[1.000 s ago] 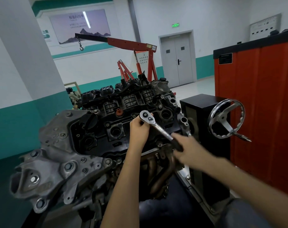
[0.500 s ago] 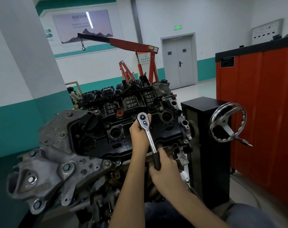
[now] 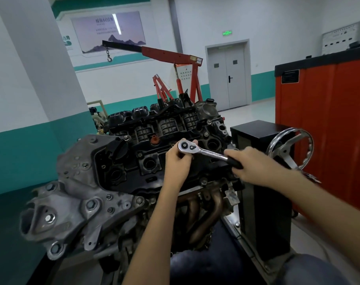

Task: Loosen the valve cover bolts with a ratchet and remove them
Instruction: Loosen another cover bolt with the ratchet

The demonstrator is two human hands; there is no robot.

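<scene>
engine (image 3: 82,192): tilted toward person, so cover is reachable.
valve cover (image 3: 129,173): black, atop engine.
ratchet (image 3: 209,152): head on cover, handle out right for leverage.
right hand (image 3: 255,167): fingers clamped on grip.
left hand (image 3: 176,163): fingers wrapped round head, steadying it.
bolt: hidden under head.

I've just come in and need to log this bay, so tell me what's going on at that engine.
A person is working a ratchet on the black valve cover of an engine. The left hand cups the ratchet's head near the cover's middle, and the right hand grips its black handle, which points right. The bolt is hidden under the head, so how loose it is cannot be told.
</scene>
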